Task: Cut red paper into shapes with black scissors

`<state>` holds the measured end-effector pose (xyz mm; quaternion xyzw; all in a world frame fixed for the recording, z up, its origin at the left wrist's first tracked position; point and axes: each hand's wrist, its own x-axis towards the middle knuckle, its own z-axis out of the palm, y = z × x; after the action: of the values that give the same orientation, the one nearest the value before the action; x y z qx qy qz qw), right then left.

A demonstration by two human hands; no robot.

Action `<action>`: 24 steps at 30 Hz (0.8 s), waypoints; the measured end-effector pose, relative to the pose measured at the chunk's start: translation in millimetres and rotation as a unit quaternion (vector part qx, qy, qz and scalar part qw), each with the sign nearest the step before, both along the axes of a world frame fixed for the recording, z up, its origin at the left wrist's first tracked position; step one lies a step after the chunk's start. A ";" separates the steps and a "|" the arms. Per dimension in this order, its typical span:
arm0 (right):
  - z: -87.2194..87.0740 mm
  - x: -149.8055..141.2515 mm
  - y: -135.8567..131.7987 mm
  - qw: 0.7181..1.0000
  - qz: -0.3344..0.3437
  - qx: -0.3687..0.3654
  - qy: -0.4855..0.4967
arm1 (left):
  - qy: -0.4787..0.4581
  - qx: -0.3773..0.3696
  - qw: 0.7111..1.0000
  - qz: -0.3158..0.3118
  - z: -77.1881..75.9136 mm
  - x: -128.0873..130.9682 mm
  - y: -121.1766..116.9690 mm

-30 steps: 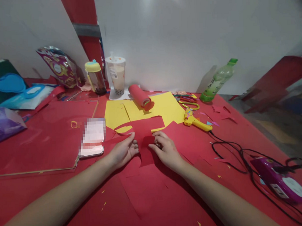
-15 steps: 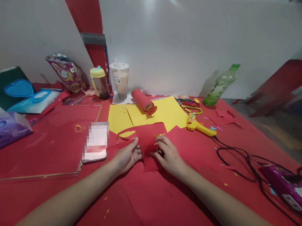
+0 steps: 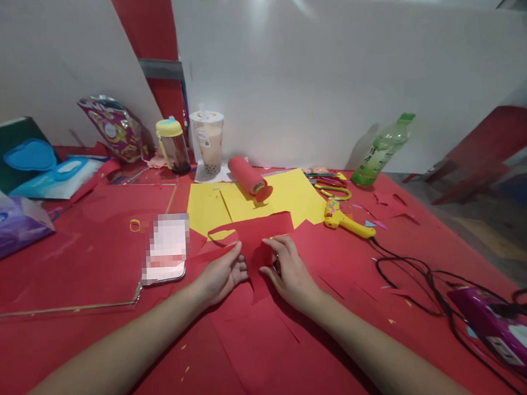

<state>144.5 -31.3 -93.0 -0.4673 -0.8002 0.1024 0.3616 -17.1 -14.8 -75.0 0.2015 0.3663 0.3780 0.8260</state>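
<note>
My left hand (image 3: 225,275) is closed on the edge of a sheet of red paper (image 3: 264,223), its thumb on top and its fingers curled beneath. A cut strip of that paper curves off to the left. Opposite, my right hand (image 3: 291,275) pinches a small rounded piece of red paper (image 3: 261,256) over the sheet. Something dark and shiny shows inside the right fingers, too small to name. Beyond both hands, a red paper-covered roll (image 3: 245,175) with a red disc (image 3: 264,193) at its end lies on yellow paper (image 3: 289,190).
A yellow glue gun (image 3: 349,223) lies on the right, its cord running to a purple power strip (image 3: 500,327). Yellow-handled scissors (image 3: 333,190) and a green bottle (image 3: 381,151) are behind it. A phone (image 3: 167,248), milk tea cup (image 3: 208,141) and yellow-lidded bottle (image 3: 173,146) stand or lie left.
My right fingers have shifted slightly left and turned the small red paper piece. My left hand keeps its hold, nearly still. The whole view has moved a little.
</note>
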 end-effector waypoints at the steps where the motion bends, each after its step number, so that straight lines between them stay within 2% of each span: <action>1: 0.0 -0.1 -0.4 1.000 -0.006 0.000 -0.014 | 0.002 0.001 1.000 0.001 0.2 -0.2 -0.1; 14: -1.6 1.3 -0.3 0.996 -0.025 -0.015 -0.086 | 0.057 0.062 0.996 -0.015 -3.8 -1.4 -3.4; 18: -2.6 1.4 0.9 0.994 -0.027 -0.008 -0.105 | 0.187 0.085 0.977 -0.051 -3.5 -6.1 -7.6; 21: -1.6 0.7 1.0 0.992 -0.031 -0.008 -0.122 | 0.309 0.091 0.943 -0.077 2.1 -9.4 -10.4; 24: 0.7 -1.1 0.9 0.990 -0.040 -0.017 -0.131 | 0.380 0.112 0.913 -0.091 10.4 -9.2 -11.5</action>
<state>143.4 -30.4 -92.3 -0.5143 -0.8196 0.0395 0.2495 -26.3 -26.2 -64.5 0.4542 0.5880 0.2342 0.6270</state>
